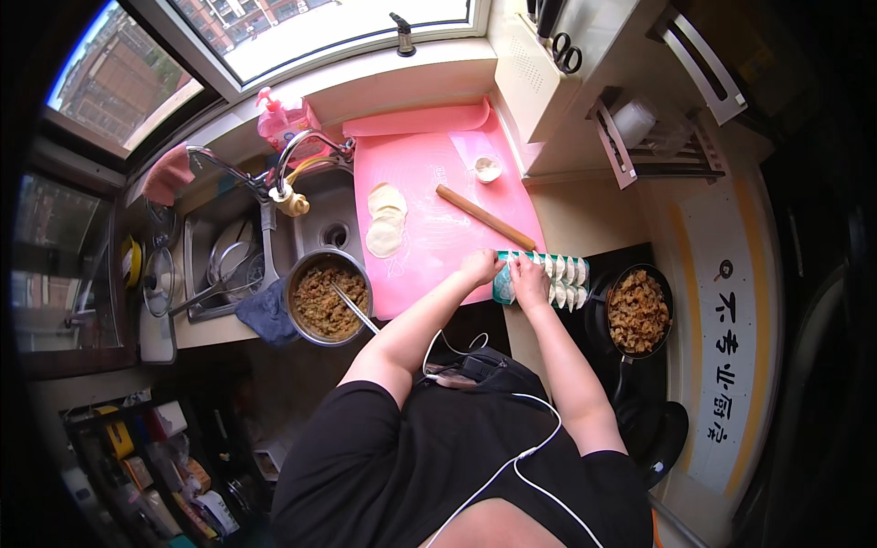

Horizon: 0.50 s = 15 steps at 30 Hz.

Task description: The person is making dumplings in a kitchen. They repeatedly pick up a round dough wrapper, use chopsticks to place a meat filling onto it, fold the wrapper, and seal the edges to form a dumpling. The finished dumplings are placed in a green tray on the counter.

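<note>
Several folded white dumplings (pixel 560 267) stand in rows in a green tray (pixel 505 293) at the mat's right front corner. My right hand (pixel 531 282) is over the tray's left part, its fingertips pinched on a dumpling (pixel 510 256) at the row's end. Close beside it, my left hand (pixel 482 267) has curled fingers at the tray's left edge; what they hold is hidden. Overlapping round dough wrappers (pixel 385 234) lie on the pink silicone mat (pixel 425 274). A wooden rolling pin (pixel 485 218) rests diagonally behind the tray.
Left of the mat, a metal bowl (pixel 293 327) holds minced filling (pixel 322 294) and a metal utensil (pixel 351 301). A small cup of flour (pixel 488 169) stands farther back. The double sink (pixel 312 219) is at left. A frying pan (pixel 668 288) of browned food sits right of the tray.
</note>
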Motion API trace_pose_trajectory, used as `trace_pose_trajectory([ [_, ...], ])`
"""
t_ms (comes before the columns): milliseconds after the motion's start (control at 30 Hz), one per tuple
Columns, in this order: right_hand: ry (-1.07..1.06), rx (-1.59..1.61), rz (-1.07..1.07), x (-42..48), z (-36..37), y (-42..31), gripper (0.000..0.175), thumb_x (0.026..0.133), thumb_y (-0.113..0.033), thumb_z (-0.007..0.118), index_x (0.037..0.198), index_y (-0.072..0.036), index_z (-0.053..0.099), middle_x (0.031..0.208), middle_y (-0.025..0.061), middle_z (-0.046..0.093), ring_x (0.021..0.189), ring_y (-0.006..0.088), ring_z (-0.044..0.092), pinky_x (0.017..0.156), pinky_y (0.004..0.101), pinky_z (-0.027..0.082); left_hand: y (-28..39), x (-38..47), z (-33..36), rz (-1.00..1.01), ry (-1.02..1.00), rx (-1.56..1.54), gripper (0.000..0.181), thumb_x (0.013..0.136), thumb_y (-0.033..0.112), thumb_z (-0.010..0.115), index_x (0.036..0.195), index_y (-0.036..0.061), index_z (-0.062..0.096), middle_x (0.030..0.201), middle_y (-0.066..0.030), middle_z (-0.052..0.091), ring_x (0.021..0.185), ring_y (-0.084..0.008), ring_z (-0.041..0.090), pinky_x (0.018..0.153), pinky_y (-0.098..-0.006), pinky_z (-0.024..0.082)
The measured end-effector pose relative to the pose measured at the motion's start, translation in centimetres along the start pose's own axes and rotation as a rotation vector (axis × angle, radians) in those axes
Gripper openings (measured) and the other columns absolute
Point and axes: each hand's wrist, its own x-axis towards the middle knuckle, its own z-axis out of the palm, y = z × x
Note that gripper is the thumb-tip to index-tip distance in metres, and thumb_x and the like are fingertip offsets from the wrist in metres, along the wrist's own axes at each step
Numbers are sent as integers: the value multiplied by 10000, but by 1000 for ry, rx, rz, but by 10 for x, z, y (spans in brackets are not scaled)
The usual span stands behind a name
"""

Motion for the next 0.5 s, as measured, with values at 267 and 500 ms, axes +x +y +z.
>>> trace_pose_trajectory([
  [267, -304, 220, -208, 29, 53, -93, 144, 814, -200, 640, 858, -65, 617, 784, 139, 658, 733, 295, 651, 661, 401, 511, -55, -76, -118, -263, -37, -848, 301, 928, 352, 547, 940, 59, 616, 808, -28, 621, 651, -95, 577, 592, -240, 479],
  [500, -534, 230, -538, 56, 134, -153, 213, 761, -116, 698, 950, -52, 623, 831, 111, 670, 750, 229, 657, 696, 355, 518, -123, -213, -192, -357, 451, -1415, 254, 973, 307, 488, 1032, 90, 606, 936, -31, 644, 742, -88, 609, 667, -232, 497],
])
